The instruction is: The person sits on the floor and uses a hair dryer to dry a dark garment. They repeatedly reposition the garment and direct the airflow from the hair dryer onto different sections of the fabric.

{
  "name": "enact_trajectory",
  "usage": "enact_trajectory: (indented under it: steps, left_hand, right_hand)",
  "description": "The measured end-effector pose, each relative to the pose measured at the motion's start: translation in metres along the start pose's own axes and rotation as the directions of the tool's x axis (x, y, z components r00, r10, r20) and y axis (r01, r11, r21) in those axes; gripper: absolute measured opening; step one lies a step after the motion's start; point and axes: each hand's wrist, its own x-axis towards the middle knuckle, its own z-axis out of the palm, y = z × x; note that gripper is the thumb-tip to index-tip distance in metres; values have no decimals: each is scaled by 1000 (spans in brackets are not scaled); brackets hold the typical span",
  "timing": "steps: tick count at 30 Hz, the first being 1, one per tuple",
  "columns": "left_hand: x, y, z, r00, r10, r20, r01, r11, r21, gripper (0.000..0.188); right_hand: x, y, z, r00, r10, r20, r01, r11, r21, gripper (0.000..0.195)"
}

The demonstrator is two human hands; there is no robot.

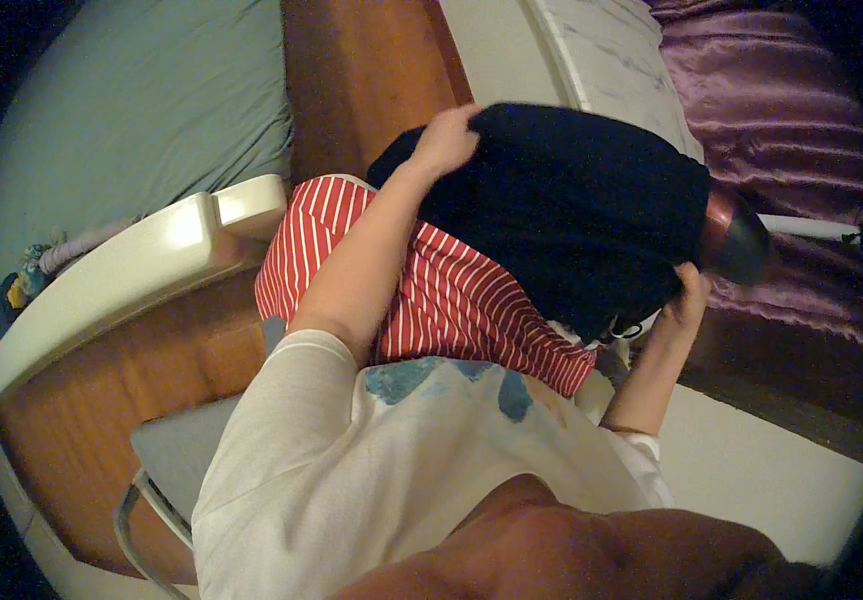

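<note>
A dark cloth garment (pixel 566 195) is spread between my two hands, above my lap. My left hand (pixel 446 139) grips its edge at the upper left. My right hand (pixel 689 296) pinches the lower right edge between thumb and fingers. Red-and-white striped fabric (pixel 469 300) covers my lap beneath the garment. Past the garment's right edge, a rounded red and black object (pixel 735 232) shows in part; what it is I cannot tell. A small dark ring-like item (pixel 628 330) lies near the garment's lower edge, close to my right forearm.
A bed with a grey-green sheet (pixel 161 97) is at the upper left, behind a cream curved bed board (pixel 101 277). Purple satin fabric (pixel 761 97) and a white patterned cushion (pixel 611 60) lie at the upper right. A grey chair (pixel 176 442) stands at the lower left.
</note>
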Motion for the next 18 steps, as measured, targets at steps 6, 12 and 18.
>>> enact_trajectory:
  steps: [6,12,18]
  left_hand:
    - [8,12,-10,974,-203,-97,121,838,-533,26]
    - [12,12,-19,932,-335,-138,205,801,-563,31]
    - [15,-13,6,901,-356,-247,186,833,-521,27]
  right_hand:
    - [11,28,-14,990,77,-119,-90,991,-103,31]
    - [-7,20,30,980,188,-59,-195,971,-136,36]
    - [-9,23,50,953,302,0,-301,951,-66,36]
